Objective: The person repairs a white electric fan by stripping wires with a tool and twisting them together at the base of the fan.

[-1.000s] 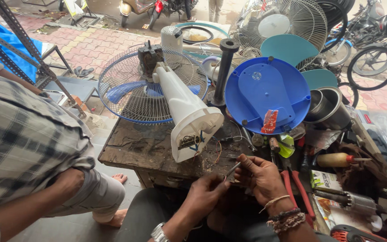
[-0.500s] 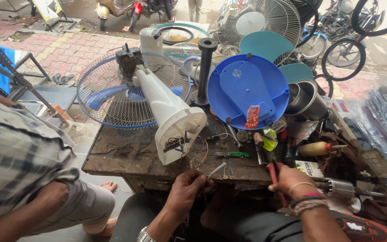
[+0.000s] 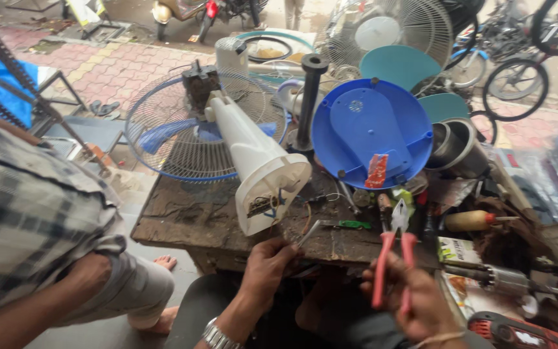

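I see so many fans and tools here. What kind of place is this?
Probably a small open-air fan repair stall. A white fan stand lies opened on the worn workbench, wires showing. The right hand holds red-handled pliers, and bicycles stand on the pavement behind.

1. The whole scene is lit by soft, even daylight; no single light source can be picked out, and nothing is left properly dim.
2. Shadows are kept weak and fuzzy. The darkest patch is found under the edge of the wooden workbench (image 3: 214,220).
3. The pavement and background at the top right are washed out a bit, almost overexposed.
4. Mild glare is caught on the blue fan base (image 3: 372,132).
5. Motion blur is seen on the right hand (image 3: 421,304) and the red-handled pliers (image 3: 392,258).
6. Wide-angle stretching is noticed at the edges, especially on the checked sleeve (image 3: 27,220) at the left.
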